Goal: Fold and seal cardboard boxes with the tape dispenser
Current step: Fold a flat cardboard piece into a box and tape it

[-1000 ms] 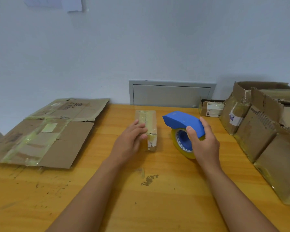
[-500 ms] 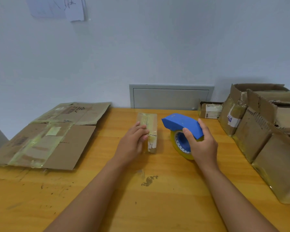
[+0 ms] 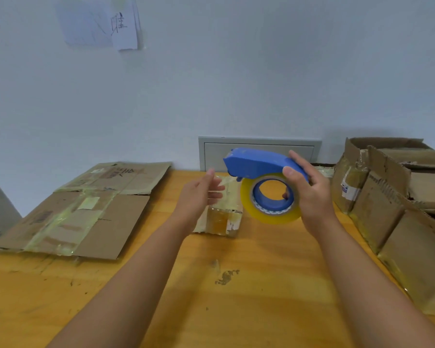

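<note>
1. Right hand (image 3: 309,194) holds the blue tape dispenser (image 3: 261,163) lifted off the table (image 3: 261,285): fingers wrapped over the top cover, thumb on the near side. The yellowish tape roll (image 3: 271,198) hangs under the cover.
2. Left hand (image 3: 199,194) is raised just left of the dispenser's nose, fingers reaching toward it. A clear tape end (image 3: 227,180) seems to run from the nose to the fingertips. The hand is motion-blurred, so can't tell if it actually pinches the tape or only touches it.
3. Small box (image 3: 221,214), already heavily taped, lies on the table below and behind both hands, mid-table toward the far edge. Neither hand touches it.
4. Flattened cardboard (image 3: 68,214) lies at left, another flat sheet (image 3: 116,175) behind it. Folded boxes (image 3: 387,197) stacked along the right edge.
5. Step, as judged: freeing the tape's loose end before laying a strip on the small box.
6. Next move likely needs: firm pinch on the tape end, pull out a short length, stick it on one end of the box, then draw the dispenser along the seam with the left hand steadying the box.
7. Risk: the tape end folding onto itself or sticking to the fingers.
</note>
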A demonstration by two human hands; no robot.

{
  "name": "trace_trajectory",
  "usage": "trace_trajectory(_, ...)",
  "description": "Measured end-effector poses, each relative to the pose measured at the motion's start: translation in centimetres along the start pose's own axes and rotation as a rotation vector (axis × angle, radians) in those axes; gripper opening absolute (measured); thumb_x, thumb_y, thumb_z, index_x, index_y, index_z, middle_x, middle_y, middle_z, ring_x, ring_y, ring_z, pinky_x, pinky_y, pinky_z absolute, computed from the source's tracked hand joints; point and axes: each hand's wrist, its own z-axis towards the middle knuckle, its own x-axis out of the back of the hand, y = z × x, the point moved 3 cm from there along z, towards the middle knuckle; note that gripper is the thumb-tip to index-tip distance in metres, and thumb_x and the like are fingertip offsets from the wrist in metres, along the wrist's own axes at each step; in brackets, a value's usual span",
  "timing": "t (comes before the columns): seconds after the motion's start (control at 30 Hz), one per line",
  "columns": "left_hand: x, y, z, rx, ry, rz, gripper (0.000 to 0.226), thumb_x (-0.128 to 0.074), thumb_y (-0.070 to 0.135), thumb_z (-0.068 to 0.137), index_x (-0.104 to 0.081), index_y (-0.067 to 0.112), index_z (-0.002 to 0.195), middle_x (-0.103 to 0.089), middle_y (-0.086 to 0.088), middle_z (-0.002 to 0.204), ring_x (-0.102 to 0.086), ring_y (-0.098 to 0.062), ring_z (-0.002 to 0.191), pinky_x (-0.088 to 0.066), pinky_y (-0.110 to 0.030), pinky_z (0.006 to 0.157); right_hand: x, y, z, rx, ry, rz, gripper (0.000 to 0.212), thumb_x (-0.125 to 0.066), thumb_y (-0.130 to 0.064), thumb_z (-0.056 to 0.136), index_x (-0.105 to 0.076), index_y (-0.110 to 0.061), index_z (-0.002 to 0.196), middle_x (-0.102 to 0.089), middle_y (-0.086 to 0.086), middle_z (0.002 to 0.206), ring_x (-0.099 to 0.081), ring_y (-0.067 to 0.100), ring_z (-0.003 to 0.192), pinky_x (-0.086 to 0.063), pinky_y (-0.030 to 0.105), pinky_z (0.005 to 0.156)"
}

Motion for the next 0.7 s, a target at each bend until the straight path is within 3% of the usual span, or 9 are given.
trace_trajectory(0.13,-0.5,0.8,-0.6,0.263,-0.164,-0.276,0.060,-0.049,0.060,0.094,-0.066,0.005,0.113,-0.076,-0.007,0.097,-0.072,-0.021,0.090,-0.058,-0.029,0.075,-0.7,-0.2,-0.3,-0.014,-0.070,0.019,0.039,-0.063,-0.029,0.095,-0.057,-0.028,0.134,-0.060,0.000,0.107,-0.058,0.018,0.077,-0.052,0.020,0.060)
trace_trajectory(0.23,0.0,1.0,-0.9,0.331,-0.175,-0.508,0.034,-0.066,0.030,0.092,-0.065,0.002,0.111,-0.071,-0.008,0.091,-0.068,-0.014,0.074,-0.057,-0.021,0.063,-1.0,-0.3,-0.6,-0.005,-0.088,0.023,0.038,-0.062,-0.028,0.095,-0.057,-0.028,0.133,-0.061,0.002,0.110,-0.058,0.019,0.079,-0.053,0.021,0.061)
trace_trajectory(0.33,0.5,0.9,-0.7,0.368,-0.174,-0.592,0.015,-0.066,0.010,0.091,-0.067,0.001,0.104,-0.067,-0.008,0.084,-0.064,-0.010,0.068,-0.056,-0.018,0.059,-0.9,-0.4,-0.6,-0.007,-0.095,0.021,0.042,-0.064,-0.030,0.093,-0.057,-0.027,0.135,-0.061,-0.002,0.111,-0.059,0.019,0.079,-0.053,0.021,0.061)
trace_trajectory(0.47,0.8,0.7,-0.7,0.424,-0.169,-0.577,0.023,-0.068,0.009,0.089,-0.066,-0.001,0.109,-0.067,-0.007,0.080,-0.063,-0.010,0.065,-0.056,-0.017,0.057,-0.8,-0.6,-0.7,0.015,-0.137,-0.016,0.045,-0.068,-0.036,0.089,-0.057,-0.031,0.132,-0.060,-0.007,0.113,-0.060,0.014,0.081,-0.053,0.021,0.063)
trace_trajectory(0.57,0.9,0.6,-0.6,0.427,-0.161,-0.522,0.015,-0.067,0.010,0.090,-0.067,0.001,0.103,-0.067,-0.006,0.075,-0.061,-0.008,0.061,-0.055,-0.017,0.055,-0.7,-0.8,-0.8,0.014,-0.155,-0.032,0.048,-0.063,-0.039,0.081,-0.058,-0.035,0.129,-0.061,-0.010,0.110,-0.062,0.008,0.076,-0.053,0.020,0.063)
trace_trajectory(0.7,1.2,1.3,-0.5,0.252,-0.145,-0.220,0.009,-0.056,0.007,0.097,-0.064,0.007,0.097,-0.062,-0.002,0.067,-0.054,-0.009,0.058,-0.051,-0.019,0.057,-0.5,-0.7,-0.5,0.023,-0.211,-0.104,0.053,-0.071,-0.052,0.073,-0.060,-0.044,0.124,-0.061,-0.016,0.117,-0.064,0.010,0.090,-0.057,0.027,0.077)
